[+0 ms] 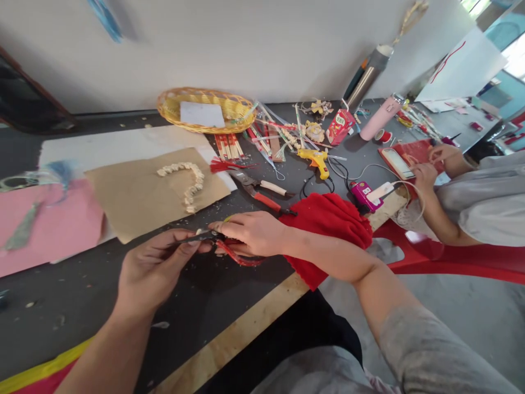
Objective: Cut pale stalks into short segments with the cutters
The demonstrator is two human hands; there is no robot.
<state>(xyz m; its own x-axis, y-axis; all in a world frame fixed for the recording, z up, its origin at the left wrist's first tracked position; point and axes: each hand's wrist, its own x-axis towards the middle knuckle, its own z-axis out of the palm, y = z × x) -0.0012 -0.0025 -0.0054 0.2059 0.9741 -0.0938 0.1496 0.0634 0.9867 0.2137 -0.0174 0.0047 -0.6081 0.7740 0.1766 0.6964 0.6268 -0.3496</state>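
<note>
My right hand [256,232] is closed around red-handled pliers [241,259], whose dark jaws point left. At the jaws, my left hand [158,265] pinches with thumb and fingers; a small pale piece [199,232] shows there, too small to name. Just beyond both hands, a curved row of cream-coloured pieces [194,178] lies on brown paper [135,191]. Behind my right hand lies a second hand tool [250,186], with one red and one whitish handle. A red cloth [324,230] is bunched under my right forearm.
A yellow glue gun [315,160], a wicker basket [164,112], red-tipped sticks [227,146] and a drink carton [340,127] stand or lie behind. A pink bottle [381,117] and a purple power adapter [363,196] are right. Another person's hands [426,172] are beside a phone [397,163].
</note>
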